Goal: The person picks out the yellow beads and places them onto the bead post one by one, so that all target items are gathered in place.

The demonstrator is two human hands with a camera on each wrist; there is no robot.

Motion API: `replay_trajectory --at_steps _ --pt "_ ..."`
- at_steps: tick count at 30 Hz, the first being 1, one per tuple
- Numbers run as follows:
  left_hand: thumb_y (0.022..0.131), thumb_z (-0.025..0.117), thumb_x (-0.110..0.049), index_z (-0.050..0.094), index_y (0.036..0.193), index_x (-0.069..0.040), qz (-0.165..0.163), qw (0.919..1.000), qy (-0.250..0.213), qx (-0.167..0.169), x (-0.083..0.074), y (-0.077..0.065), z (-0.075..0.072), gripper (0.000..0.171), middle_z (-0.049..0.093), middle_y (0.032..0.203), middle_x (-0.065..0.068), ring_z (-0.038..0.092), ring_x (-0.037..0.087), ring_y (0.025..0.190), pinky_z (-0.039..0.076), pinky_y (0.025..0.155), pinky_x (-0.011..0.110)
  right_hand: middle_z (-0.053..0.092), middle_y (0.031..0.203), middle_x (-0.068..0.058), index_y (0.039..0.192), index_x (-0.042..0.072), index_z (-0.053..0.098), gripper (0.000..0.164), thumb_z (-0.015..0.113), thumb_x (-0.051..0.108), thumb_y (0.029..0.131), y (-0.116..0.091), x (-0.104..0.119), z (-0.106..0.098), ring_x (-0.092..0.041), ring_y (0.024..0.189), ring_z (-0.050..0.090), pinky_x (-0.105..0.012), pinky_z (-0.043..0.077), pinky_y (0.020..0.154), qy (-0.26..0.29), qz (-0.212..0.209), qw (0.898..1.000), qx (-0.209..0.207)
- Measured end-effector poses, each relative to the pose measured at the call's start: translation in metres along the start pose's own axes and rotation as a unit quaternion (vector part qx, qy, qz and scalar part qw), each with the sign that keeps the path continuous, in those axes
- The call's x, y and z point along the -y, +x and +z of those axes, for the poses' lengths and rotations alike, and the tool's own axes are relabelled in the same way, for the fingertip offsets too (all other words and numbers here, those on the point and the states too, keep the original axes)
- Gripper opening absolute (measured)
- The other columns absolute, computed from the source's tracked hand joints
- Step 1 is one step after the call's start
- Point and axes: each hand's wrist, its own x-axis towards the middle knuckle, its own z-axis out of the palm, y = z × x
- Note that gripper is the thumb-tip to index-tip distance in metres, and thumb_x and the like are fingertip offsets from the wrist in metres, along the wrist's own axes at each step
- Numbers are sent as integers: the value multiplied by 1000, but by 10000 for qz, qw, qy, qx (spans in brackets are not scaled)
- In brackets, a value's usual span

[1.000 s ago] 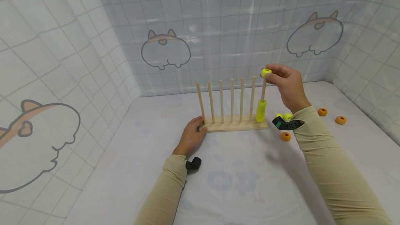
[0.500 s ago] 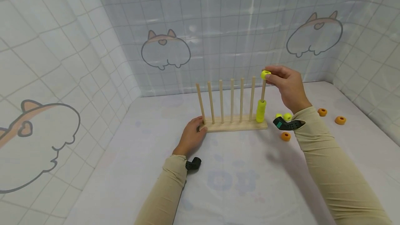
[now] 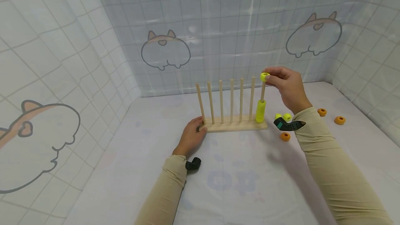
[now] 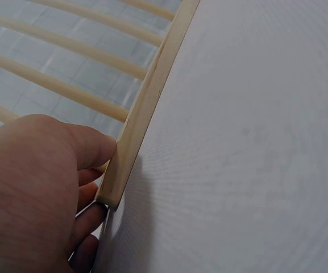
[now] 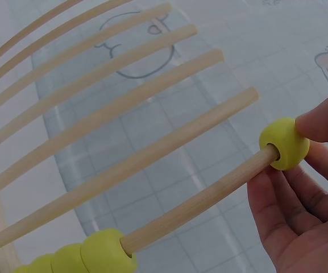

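Observation:
A wooden rack (image 3: 234, 127) with a row of several upright pegs stands on the table. My left hand (image 3: 189, 137) grips the left end of its base, thumb (image 4: 95, 147) against the front edge and fingers behind and below. At the top of the rightmost peg (image 5: 200, 200), my right hand (image 3: 289, 88) pinches a yellow bead (image 5: 283, 142) between thumb and fingers. The peg's tip sits in the bead's hole. Lower on that same peg is a stack of yellow beads (image 3: 260, 111), apart from the held one. The other pegs carry no beads.
Two loose yellow beads (image 3: 287, 117) lie under the right wrist, right of the rack. Nearby on the white cloth (image 3: 228, 197) is an orange bead (image 3: 285, 136), and two more orange beads (image 3: 339, 120) lie farther right. A tiled-pattern curtain (image 3: 212, 27) rises behind.
My right hand has come down and left slightly with the yellow bead at the peg's top. The left hand and the rack have stayed in place.

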Motion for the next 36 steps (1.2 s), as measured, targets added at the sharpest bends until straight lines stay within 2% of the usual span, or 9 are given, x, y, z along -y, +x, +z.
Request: replay_trajectory --at_steps 7,13,16,23,31,36 --pt "100 59 -22 56 140 -1 -41 10000 -9 -9 -1 0 0 46 46 152 7 38 27 143 28 118 40 67 115 -12 120 -8 65 31 71 8 93 -1 -2 0 -20 101 64 -23 56 84 -138 -31 9999 -6" --pt "99 59 -22 57 140 0 3 9999 -106 -7 -1 0 0 46 46 152 7 38 27 142 29 118 41 68 115 -10 120 -7 66 30 69 10 96 -3 -3 -3 -21 105 63 -22 54 87 -419 -64 9989 -177" --pt "100 59 -22 56 140 0 8 9999 -103 4 0 0 0 46 46 152 7 38 27 142 29 118 41 69 115 -11 120 -6 67 29 68 10 96 -5 -4 -5 -21 106 64 -23 55 87 -355 -70 9991 -233" --pt "100 58 -24 56 141 -1 0 10000 -26 -1 1 1 0 47 46 152 6 37 26 143 28 118 40 69 110 -14 118 -4 68 27 70 9 94 -12 -14 -13 -24 102 66 -23 57 84 170 0 9992 -351" --pt "100 59 -24 56 141 -1 -16 10000 -75 -3 2 0 0 47 46 152 6 38 26 142 28 118 41 70 105 -12 117 -6 67 28 71 9 94 -23 -27 -24 -22 97 68 -23 58 81 79 81 9987 -503" --pt "99 59 -23 56 141 -1 16 9999 -130 -32 1 0 -1 47 46 152 6 38 26 142 28 118 41 70 107 -10 117 -5 66 30 72 13 94 -29 -35 -33 -20 97 69 -23 58 81 -106 316 9983 -477"
